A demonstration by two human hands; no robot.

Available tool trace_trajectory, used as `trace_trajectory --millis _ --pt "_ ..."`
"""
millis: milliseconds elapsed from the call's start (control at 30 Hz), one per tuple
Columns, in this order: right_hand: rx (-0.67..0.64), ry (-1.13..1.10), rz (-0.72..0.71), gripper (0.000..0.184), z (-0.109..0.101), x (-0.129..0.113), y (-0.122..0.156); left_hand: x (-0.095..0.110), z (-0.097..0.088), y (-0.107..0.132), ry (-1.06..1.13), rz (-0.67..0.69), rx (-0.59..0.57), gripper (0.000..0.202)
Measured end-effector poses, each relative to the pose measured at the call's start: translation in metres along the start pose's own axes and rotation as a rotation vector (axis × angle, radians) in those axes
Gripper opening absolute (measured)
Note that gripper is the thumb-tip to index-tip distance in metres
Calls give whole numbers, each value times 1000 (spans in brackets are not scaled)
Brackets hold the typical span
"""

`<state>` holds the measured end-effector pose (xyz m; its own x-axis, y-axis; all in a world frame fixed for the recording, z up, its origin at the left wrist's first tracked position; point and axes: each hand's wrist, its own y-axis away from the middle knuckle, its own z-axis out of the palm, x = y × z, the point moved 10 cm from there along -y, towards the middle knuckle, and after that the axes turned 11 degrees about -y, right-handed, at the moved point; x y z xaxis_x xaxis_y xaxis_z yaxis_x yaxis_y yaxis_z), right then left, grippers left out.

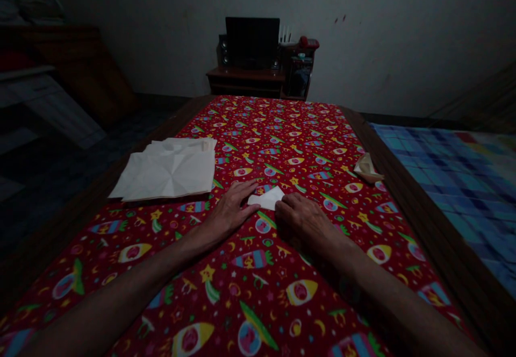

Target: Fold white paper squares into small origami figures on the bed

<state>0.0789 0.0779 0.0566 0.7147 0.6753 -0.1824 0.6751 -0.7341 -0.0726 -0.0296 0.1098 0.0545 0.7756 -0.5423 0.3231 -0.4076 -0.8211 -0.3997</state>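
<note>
A small folded piece of white paper [267, 200] lies on the red patterned cloth [245, 300], between my two hands. My left hand [236, 205] rests at its left end, thumb and fingers apart around the paper's edge. At the right end, the curled fingers of my right hand [302, 214] pinch the paper. To the left lies a stack of creased white paper sheets [171, 169], its edges uneven. A folded paper shape [366, 169] sits near the cloth's right edge.
Brown fabric [407, 206] borders the red cloth. A blue checked cloth [435, 169] lies to the right. Against the far wall, a monitor [252, 42] stands on a wooden desk [245, 77], with a red telephone [309, 42] beside it. Wooden furniture [80, 72] stands at the left.
</note>
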Motion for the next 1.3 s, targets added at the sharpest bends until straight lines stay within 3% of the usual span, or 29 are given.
trace_trajectory --millis 167,367,600,700,1000,1067,1167,1233,1300 --pt "48 -96 -7 9 -5 6 4 -16 6 0 29 -101 -125 47" --pt "82 -231 -24 12 -3 17 5 -22 9 0 66 -136 -145 49" --pt "56 -49 -47 8 -1 9 3 -28 9 1 162 -196 -72 60" --pt "29 37 -32 15 -1 3 4 -30 11 3 273 -232 -17 69" --pt "49 221 5 20 -1 -9 -3 -21 11 1 230 -230 28 62" --pt "66 189 22 20 0 -5 -3 -25 17 1 378 -295 32 64" --pt "176 124 44 16 -5 3 0 -28 32 4 773 -465 21 75" --pt "289 81 7 17 -12 3 3 -21 37 6 982 -530 11 80" --pt "375 25 -69 19 -18 -3 7 -8 35 7 1039 -534 -12 74"
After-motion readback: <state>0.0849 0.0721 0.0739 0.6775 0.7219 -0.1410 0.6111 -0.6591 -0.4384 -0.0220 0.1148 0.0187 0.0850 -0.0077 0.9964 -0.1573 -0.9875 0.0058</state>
